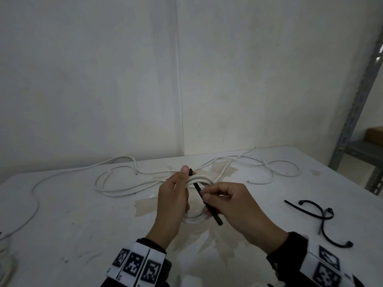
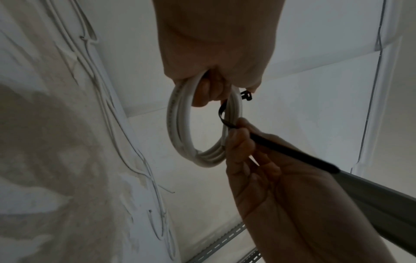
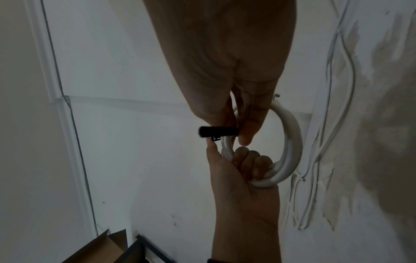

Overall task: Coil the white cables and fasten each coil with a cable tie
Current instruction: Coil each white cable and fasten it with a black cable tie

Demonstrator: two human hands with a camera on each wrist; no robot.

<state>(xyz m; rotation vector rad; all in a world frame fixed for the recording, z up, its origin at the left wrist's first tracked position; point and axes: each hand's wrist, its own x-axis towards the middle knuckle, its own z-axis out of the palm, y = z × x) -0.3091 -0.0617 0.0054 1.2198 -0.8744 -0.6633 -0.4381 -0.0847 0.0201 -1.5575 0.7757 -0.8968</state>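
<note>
A person's left hand [image 1: 173, 200] grips a springy-looking white cable coil [image 2: 180, 128] held between both hands, while the right hand [image 1: 232, 206] pinches a thin black cable tie [image 1: 204, 196] mid-strap; the coil likely light, best clamped where turns bunch.

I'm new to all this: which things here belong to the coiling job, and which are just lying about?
In the job:
- white coil, gripped by left hand
- black cable tie, pinched by right hand
- loose white cables on the table
- spare cable ties

Lying about:
- metal shelf
- cardboard box
</note>
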